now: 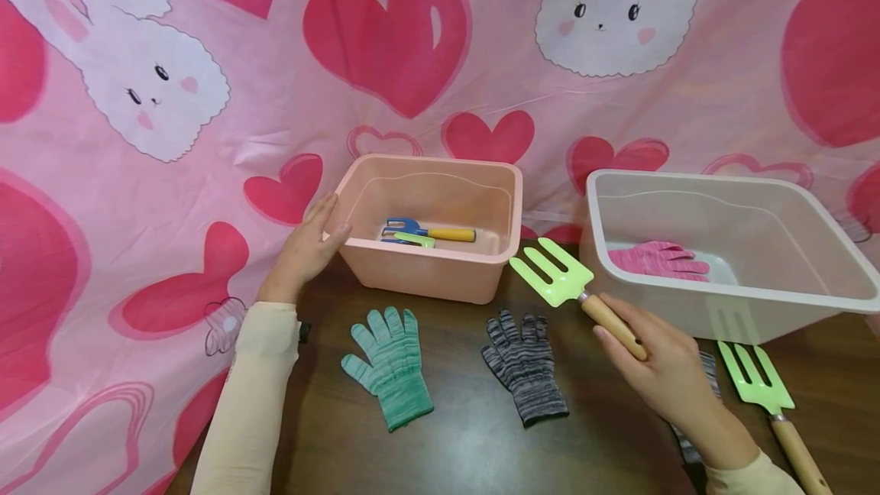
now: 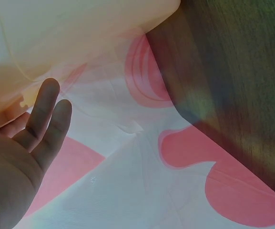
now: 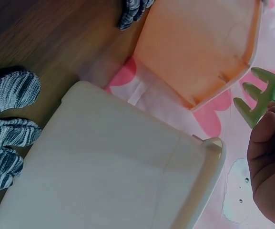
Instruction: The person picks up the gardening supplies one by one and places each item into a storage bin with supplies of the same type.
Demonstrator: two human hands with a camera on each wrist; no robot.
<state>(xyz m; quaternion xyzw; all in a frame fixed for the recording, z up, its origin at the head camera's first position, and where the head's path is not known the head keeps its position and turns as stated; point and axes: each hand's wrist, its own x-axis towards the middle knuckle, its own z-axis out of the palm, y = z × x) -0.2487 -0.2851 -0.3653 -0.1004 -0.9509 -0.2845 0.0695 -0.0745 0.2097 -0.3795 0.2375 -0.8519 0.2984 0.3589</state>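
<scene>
My right hand [image 1: 663, 361] grips the wooden handle of a light-green hand fork [image 1: 567, 281], its three tines up beside the right front corner of the peach bin [image 1: 419, 273]. In the right wrist view the green tines [image 3: 260, 102] stick out past the right thumb [image 3: 263, 129]. My left hand [image 1: 302, 250] rests with extended fingers against that bin's left rim; two of its fingers [image 2: 46, 109] reach out alongside the wall in the left wrist view. Inside the peach bin lie a blue hand fork with a yellow handle [image 1: 450, 234] and a light-green tool head [image 1: 415, 240], partly hidden by the front wall.
A whitish bin [image 1: 646, 300] at the right holds a pink glove [image 1: 653, 260]. On the dark table lie a green glove [image 1: 399, 373], a grey-black glove [image 1: 525, 373] and another green fork [image 1: 763, 388]. A striped glove [image 3: 13, 129] lies partly under my right arm. Heart-printed cloth hangs behind.
</scene>
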